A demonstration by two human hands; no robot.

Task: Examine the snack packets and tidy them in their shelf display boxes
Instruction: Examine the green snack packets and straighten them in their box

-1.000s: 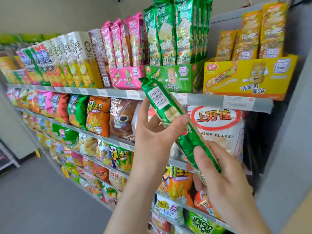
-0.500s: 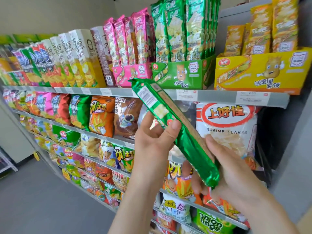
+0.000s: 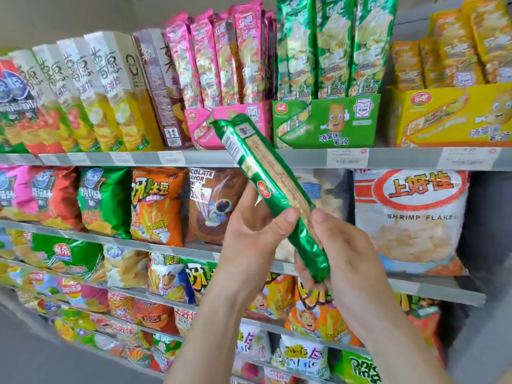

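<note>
Closest to my camera, my left hand grips the long green packet round its middle, thumb pressed across the front and the other fingers curled behind it. My right hand holds the lower end, thumb laid on the foil just beside the left thumb, fingers wrapped underneath. The packet is tilted, its top end leaning up and left, with the back seam and barcode side facing me. It is in the air in front of the grey shelf edge, its top overlapping the pink display box. Beyond it, on the top shelf, the green display box holds matching green packets standing upright, with a yellow display box to its right. Below that sits a large shrimp flakes bag.
</note>
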